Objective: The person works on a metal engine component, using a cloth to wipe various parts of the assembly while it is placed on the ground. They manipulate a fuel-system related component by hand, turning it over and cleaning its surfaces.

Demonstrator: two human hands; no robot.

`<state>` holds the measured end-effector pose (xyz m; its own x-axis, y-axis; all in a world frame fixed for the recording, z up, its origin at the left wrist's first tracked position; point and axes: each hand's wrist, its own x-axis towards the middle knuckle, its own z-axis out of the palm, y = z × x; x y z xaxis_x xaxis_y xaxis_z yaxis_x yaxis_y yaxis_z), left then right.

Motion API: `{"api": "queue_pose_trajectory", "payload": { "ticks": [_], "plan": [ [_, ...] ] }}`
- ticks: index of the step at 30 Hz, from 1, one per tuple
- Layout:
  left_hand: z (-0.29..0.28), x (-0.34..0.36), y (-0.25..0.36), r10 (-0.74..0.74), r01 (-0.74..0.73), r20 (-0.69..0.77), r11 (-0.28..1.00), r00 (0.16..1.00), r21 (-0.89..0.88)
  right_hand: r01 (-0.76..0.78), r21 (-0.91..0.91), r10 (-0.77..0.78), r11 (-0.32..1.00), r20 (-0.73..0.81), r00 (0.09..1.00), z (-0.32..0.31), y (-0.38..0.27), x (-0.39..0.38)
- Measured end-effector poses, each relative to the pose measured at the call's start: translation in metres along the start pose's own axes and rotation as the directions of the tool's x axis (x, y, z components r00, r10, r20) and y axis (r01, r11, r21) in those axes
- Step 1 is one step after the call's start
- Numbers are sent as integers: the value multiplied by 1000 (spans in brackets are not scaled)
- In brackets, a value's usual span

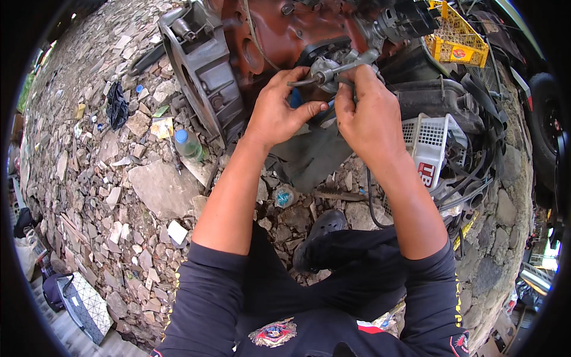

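A reddish-brown engine block [270, 30] stands ahead of me with a small silver metal housing [326, 66] on its near side. From the housing a thin metal pipe stub [304, 82] points left. My left hand [282, 110] is beside this stub, its index finger against it and its thumb stretched out apart from the fingers. At the housing's right side, my right hand [370, 110] has thumb and index finger closed together; what they pinch is mostly hidden. A grey metal arm or pipe [360, 59] runs just above the right fingers. Something blue [295, 98] shows behind the left hand.
A grey cast bell housing [205, 77] adjoins the engine's left side. A plastic bottle [188, 146] stands on the rubble. On the right are a white basket [429, 146], a yellow crate [458, 38], and black hoses [476, 172]. Broken stone [163, 190] covers the ground.
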<state>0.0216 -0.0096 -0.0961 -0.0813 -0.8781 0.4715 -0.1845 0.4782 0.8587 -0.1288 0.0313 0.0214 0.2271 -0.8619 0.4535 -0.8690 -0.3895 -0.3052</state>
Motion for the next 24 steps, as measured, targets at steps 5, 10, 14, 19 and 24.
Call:
{"api": "queue_pose_trajectory", "payload": {
  "ticks": [5, 10, 14, 19, 24],
  "plan": [
    [-2, -2, 5, -58, 57, 15, 998, 998, 20, -145, 184, 119, 972, 142, 983, -34, 15, 12],
    [-4, -1, 4, -72, 73, 44, 997, 996, -26, 12, 146, -23, 989, 71, 997, -21, 13, 14],
    [0, -3, 5, -87, 88, 30, 996, 996, -34, 180, -115, -174, 977, 55, 983, -7, 5, 7],
    [-1, -4, 0, 14, -13, -32, 999, 999, 38, 136, -253, -133, 958, 28, 991, 6, -2, -5],
    [2, -4, 7, -95, 95, 20, 995, 995, -20, 4, -78, -12, 997, -108, 994, 6, 6, -11]
  ]
}}
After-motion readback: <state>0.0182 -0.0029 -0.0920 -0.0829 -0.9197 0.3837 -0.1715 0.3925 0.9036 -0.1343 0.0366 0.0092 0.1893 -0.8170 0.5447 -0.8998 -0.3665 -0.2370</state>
